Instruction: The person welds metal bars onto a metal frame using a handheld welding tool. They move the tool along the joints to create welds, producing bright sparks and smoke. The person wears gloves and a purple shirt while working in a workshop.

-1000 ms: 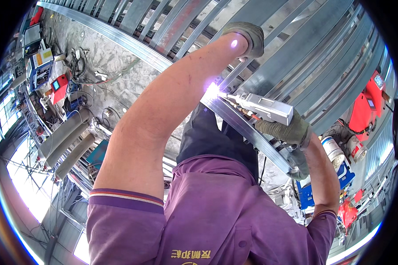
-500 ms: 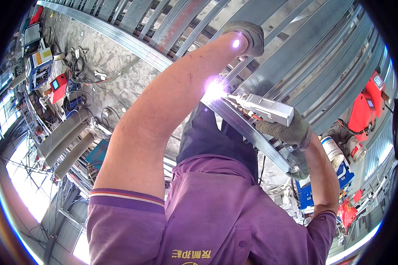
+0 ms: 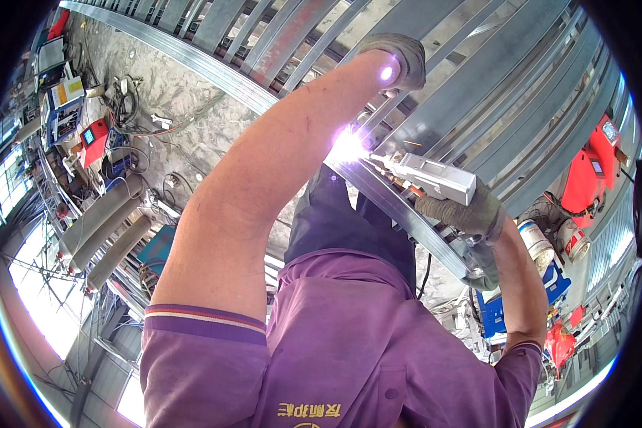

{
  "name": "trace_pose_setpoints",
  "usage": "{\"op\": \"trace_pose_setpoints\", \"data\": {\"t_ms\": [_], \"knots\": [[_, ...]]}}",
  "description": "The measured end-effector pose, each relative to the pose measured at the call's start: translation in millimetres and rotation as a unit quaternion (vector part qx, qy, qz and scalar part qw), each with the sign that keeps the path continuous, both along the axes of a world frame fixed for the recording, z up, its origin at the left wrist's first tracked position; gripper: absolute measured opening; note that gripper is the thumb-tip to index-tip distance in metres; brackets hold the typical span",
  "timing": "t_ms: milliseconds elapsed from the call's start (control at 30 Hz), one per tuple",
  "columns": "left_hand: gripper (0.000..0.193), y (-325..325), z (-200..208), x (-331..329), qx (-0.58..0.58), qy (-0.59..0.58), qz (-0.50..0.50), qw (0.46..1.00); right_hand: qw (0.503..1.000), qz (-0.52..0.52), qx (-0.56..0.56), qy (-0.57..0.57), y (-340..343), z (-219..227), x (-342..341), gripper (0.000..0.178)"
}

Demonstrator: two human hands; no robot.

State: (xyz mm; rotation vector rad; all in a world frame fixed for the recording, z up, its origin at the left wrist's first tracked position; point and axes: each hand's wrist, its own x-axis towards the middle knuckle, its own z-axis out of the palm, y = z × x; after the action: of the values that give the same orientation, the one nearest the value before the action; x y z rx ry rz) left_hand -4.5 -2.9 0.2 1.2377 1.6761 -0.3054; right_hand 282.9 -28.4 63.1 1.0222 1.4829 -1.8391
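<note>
I see little change: my right hand [image 3: 464,212] still clamps the welding gun [image 3: 424,175], arc burning; left hand [image 3: 399,60] still grips a steel bar [image 3: 378,118]

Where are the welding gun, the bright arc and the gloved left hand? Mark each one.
welding gun [image 3: 435,178], head view, on its grey body.
bright arc [image 3: 347,148], head view, at the glare's centre.
left hand [image 3: 401,60], head view, on the glove's back.

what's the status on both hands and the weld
Left hand gloved, braced on steel bar. Right hand gripping welding gun, arc lit. Nothing blocking.
</note>
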Motion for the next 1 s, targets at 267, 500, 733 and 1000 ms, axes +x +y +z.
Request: {"op": "trace_pose_setpoints", "data": {"t_ms": [267, 500, 733, 1000], "knots": [[0.039, 0, 1, -3, 0.005, 0.014, -0.006, 1.0, 1.0, 0.011, 0.009, 0.018, -1, -2, 1, 0.059], [0.038, -2, -4, -4, 0.03, 0.038, -0.027, 0.998, 0.999, -0.022, 0.003, 0.035, -2, -1, 2, 0.057], [0.038, 2, -3, -8, -0.014, -0.007, -0.011, 1.0, 0.998, -0.04, 0.039, 0.026, -18, 16, 16, 0.049], [0.039, 3, 12, -27, 0.056, 0.014, -0.037, 0.998, 0.982, -0.185, 0.028, 0.029, -62, 63, 60, 0.035]]}}
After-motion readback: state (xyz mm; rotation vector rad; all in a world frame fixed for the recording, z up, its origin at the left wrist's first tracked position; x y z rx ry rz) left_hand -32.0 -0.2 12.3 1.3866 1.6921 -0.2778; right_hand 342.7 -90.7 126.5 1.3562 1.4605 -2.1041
